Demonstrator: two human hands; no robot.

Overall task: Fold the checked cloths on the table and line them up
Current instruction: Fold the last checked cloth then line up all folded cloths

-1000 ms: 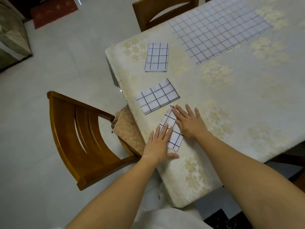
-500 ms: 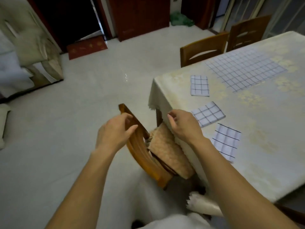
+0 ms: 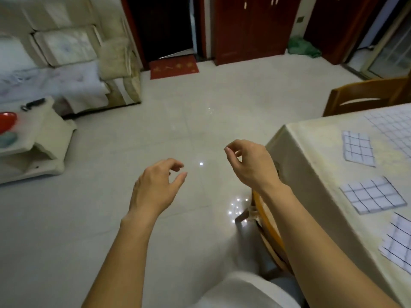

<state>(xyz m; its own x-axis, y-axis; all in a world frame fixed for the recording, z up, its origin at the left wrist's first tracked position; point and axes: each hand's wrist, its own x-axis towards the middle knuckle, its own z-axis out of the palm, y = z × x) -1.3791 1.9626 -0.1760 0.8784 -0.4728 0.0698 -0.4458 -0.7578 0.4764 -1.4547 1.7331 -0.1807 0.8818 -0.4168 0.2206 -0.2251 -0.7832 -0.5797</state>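
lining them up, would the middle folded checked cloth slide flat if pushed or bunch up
Probably bunches: the middle folded checked cloth looks thin and soft, lying flat on the tablecloth. Lifted by one edge, it would likely flop open.

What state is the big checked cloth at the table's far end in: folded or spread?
Spread: the big checked cloth lies flat and wide, running out of frame.

A living room with a pale, glossy tiled floor (image 3: 178, 121) reflecting small points of light. At the left, a cream sofa (image 3: 73, 47) stands beyond a low table (image 3: 37, 138) under a cream cover. On the far wall, a dark open doorway (image 3: 164, 25) with a red doormat (image 3: 174, 67) sits beside dark red wooden doors (image 3: 249, 27). At the right, a wooden chair (image 3: 364, 94) stands at the far side of a counter (image 3: 311, 152) draped in cream cloth.
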